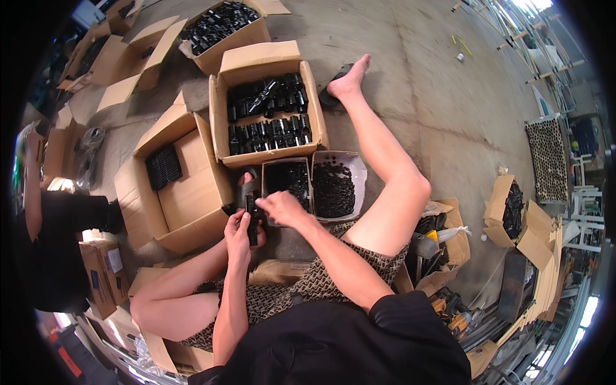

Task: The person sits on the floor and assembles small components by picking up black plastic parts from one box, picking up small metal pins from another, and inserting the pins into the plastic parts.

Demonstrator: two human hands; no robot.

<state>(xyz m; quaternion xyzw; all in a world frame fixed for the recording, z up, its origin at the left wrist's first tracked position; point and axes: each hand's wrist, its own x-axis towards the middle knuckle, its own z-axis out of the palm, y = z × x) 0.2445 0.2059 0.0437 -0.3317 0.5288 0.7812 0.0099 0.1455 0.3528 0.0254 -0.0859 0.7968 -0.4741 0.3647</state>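
My left hand is wrapped round a black cylindrical plastic part, held upright between my legs. With fingers curled and pinched together, my right hand meets the side of this part; anything small between its fingertips is hidden. Just beyond the hands are two small open boxes: a cardboard one with small black pieces, and a white-lined one full of similar pieces. A larger carton behind them holds rows of glossy black cylindrical parts.
At the left, an open carton has a stack of black parts in one corner. Farther off stands another filled carton. My bare feet and legs frame the work area. Tools and a box lie at my right.
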